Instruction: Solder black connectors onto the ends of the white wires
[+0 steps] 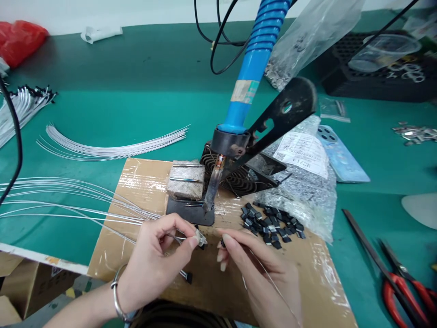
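Observation:
My left hand (160,259) is closed in a pinch around a small silvery connector piece (202,238); thin white wires run back from this hand to the left. Below its fingers, one wire ends in a black plug (187,276). Just to the right, my right hand (262,273) pinches a small black connector (223,243) between thumb and fingertips. A thin solder wire (269,275) passes through that hand. Above both hands, a blue-handled soldering iron (242,86) points down in a black holder, its tip (209,200) apart from the fingers.
Beneath the hands lies a taped cardboard sheet (139,173). A wrapped block (186,182), black fan (235,177) and pile of black connectors (269,223) sit on it. White wires (116,150) lie left; red-handled scissors (403,282), tweezers (368,250) and a phone (344,157) lie right.

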Available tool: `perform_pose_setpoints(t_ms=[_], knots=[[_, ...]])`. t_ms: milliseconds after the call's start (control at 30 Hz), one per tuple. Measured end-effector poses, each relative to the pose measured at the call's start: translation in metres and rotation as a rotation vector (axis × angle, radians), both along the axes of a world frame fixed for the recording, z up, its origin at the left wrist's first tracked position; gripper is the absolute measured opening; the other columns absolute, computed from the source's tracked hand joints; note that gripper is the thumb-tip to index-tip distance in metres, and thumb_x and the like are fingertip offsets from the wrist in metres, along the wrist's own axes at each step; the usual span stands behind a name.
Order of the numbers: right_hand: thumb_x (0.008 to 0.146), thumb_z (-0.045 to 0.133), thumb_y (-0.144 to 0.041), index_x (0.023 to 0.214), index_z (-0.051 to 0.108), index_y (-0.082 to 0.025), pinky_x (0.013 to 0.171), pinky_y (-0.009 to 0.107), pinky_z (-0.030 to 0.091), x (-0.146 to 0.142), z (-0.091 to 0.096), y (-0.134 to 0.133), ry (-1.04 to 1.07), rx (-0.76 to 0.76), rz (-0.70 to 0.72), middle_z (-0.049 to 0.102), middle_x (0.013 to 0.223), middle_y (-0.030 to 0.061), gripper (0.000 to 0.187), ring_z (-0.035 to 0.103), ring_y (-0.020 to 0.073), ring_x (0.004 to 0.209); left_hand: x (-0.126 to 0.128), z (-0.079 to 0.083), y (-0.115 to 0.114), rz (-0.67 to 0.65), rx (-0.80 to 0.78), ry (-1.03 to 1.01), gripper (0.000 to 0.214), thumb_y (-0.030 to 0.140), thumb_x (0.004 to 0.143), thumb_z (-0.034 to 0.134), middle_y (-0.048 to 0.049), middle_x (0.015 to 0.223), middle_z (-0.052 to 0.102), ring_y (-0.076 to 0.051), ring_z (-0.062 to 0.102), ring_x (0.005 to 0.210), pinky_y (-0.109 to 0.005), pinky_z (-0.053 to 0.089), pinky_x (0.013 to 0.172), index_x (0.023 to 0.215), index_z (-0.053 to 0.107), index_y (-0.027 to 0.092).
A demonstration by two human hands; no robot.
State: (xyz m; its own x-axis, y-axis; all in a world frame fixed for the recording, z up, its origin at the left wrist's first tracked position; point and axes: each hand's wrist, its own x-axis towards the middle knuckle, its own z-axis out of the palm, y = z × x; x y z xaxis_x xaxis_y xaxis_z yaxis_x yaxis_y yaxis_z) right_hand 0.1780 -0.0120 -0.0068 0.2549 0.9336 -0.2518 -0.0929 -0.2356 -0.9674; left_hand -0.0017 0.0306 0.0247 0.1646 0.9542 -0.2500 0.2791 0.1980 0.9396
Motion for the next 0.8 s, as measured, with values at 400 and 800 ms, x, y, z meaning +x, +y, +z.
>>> perform_pose_setpoints(t_ms=[400,800], knots=[[0.084,0.085,-0.039,0.082,0.088,-0.028,0.052,0.024,0.050,-0.018,0.016,0.003,0.052,-0.071,-0.020,0.067,0.058,-0.0007,0.012,0.060,0.0132,0.051,0.001,0.001,-0.002,-0.031,-0.028,-0.064,0.014,0.023,0.087,0.069,-0.0066,0.081,0.078,-0.011,0.050,0.055,-0.024,0.031,0.048,0.074,0.070,0.018],[0.092,0.079,-0.026,0.094,0.090,-0.030,0.054,0.025,0.053,-0.019,0.011,0.001,-0.151,0.137,0.026,0.068,0.063,-0.0014,0.011,0.060,0.0140,0.052,0.005,0.004,0.001,-0.010,-0.030,-0.061,0.013,0.021,0.084,0.069,-0.0064,0.080,0.077,-0.012,0.059,0.062,-0.021,0.043,0.054,0.073,0.069,0.016]])
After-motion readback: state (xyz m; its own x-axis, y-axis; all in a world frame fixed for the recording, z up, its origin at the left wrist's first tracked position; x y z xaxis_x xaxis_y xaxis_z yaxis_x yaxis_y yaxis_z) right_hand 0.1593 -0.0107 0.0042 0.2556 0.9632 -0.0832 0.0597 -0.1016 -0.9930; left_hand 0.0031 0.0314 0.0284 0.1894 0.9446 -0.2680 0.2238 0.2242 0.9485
